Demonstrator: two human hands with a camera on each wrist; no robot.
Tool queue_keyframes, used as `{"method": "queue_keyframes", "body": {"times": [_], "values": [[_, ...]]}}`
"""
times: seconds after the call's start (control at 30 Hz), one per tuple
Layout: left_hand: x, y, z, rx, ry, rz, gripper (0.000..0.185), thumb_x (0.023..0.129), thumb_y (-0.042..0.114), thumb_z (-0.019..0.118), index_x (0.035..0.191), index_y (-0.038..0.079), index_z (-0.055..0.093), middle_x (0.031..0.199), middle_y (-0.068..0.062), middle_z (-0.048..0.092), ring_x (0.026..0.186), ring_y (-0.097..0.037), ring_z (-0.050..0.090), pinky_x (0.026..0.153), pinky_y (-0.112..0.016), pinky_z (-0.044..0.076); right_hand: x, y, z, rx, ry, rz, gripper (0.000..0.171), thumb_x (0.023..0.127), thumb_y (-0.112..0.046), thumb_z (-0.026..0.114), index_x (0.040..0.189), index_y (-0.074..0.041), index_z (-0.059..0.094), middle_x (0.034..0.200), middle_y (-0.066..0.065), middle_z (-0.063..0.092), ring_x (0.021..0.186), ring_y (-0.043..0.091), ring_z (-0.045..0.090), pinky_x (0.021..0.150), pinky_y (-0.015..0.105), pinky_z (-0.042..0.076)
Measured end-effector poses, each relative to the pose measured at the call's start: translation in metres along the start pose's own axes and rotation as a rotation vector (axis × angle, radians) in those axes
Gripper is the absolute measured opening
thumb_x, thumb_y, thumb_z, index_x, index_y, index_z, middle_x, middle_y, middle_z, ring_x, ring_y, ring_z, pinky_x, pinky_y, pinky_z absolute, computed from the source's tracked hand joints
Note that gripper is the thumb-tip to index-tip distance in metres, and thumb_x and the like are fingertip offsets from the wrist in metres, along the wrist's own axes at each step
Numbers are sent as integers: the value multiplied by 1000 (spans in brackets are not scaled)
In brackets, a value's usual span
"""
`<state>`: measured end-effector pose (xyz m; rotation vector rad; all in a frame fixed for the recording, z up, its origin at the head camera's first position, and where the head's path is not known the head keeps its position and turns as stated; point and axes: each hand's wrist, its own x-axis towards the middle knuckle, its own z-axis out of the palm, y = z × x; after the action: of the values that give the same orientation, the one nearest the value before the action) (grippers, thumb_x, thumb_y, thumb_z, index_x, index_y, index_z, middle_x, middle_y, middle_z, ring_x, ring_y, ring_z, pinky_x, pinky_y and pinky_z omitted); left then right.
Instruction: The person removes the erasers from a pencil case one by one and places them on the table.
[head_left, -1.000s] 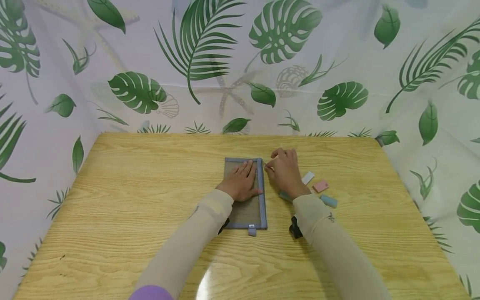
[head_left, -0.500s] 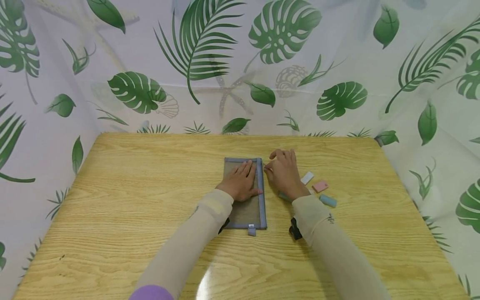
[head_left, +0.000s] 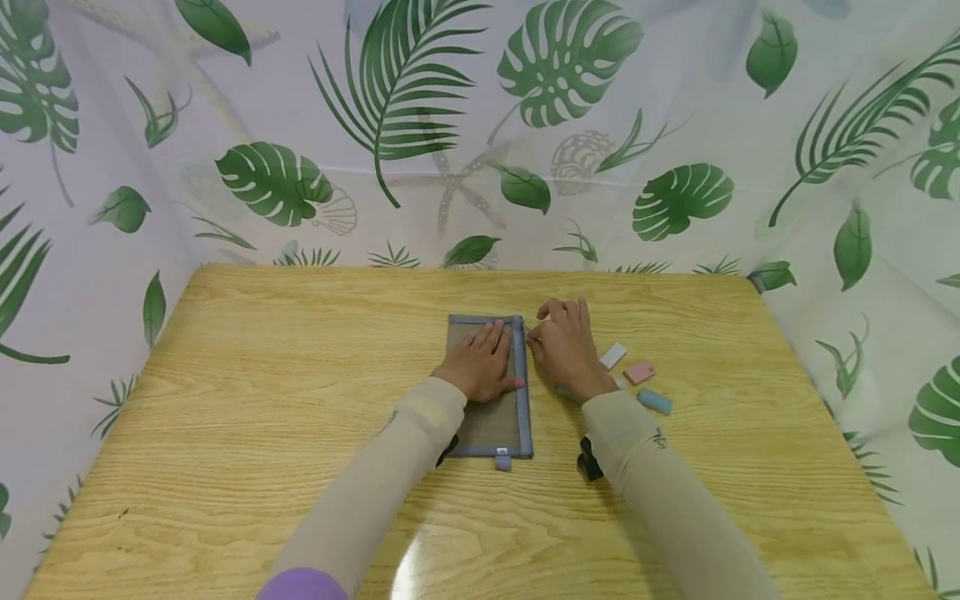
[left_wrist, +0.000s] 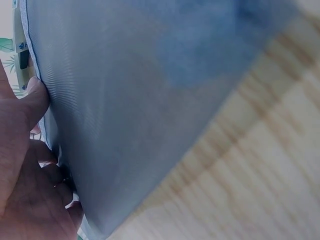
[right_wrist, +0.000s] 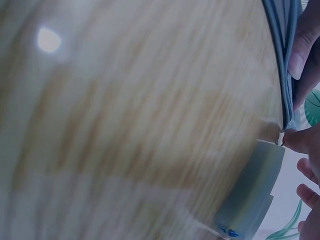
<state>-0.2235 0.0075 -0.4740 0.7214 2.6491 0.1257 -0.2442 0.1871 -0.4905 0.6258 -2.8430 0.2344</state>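
Mesh pouch (head_left: 491,392), grey with blue edging: lies flat near the middle of the wooden table (head_left: 262,392), its long side running away from you. Your left hand (head_left: 480,364): fingers straight, palm pressed flat on the pouch's far half, holding it down. Your right hand (head_left: 564,346): just beside the pouch's far right corner, thumb and forefinger pinched together at the zip end; the zip pull itself is too small to make out. Erasers: white eraser (head_left: 612,356), pink eraser (head_left: 640,372) and blue eraser (head_left: 656,402), loose on the table just right of your right hand. Backdrop: leaf-print curtain (head_left: 675,125) around the table
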Motion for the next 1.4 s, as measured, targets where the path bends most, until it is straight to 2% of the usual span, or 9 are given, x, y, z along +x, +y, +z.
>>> {"method": "queue_keyframes", "body": {"times": [0.17, 0.57, 1.17, 1.4], "values": [[0, 0, -1, -4, 3, 0, 85, 105, 57, 38, 163, 4, 5, 169, -14, 1, 156, -26, 4, 126, -40, 10, -1, 0, 0, -17, -16, 3, 15, 96, -19, 73, 96, -8, 83, 121, 11, 58, 119, 38, 48, 118, 62, 18], [2, 0, 1, 1, -2, -3, 85, 105, 58, 38, 163, 5, 6, 169, -14, 3, 156, -26, 5, 126, -40, 11, -3, -3, -2, -19, -35, -6, 15, 97, -17, 71, 97, -7, 82, 122, 12, 58, 120, 39, 47, 119, 64, 15], [4, 0, 1, -10, 2, -12, 85, 105, 58, 38, 163, 6, 5, 169, -12, 2, 156, -25, 4, 126, -39, 9, -4, -6, -6, -104, -30, -45, 13, 95, -16, 73, 93, -9, 83, 120, 12, 58, 119, 39, 49, 118, 64, 18], [3, 0, 0, 46, 18, 34, 83, 106, 56, 37, 163, 3, 8, 169, -15, 4, 156, -27, 5, 126, -38, 10, -4, -4, -7, -79, -50, -18, 14, 96, -16, 71, 95, -9, 83, 122, 13, 58, 122, 41, 47, 119, 64, 15]]}}
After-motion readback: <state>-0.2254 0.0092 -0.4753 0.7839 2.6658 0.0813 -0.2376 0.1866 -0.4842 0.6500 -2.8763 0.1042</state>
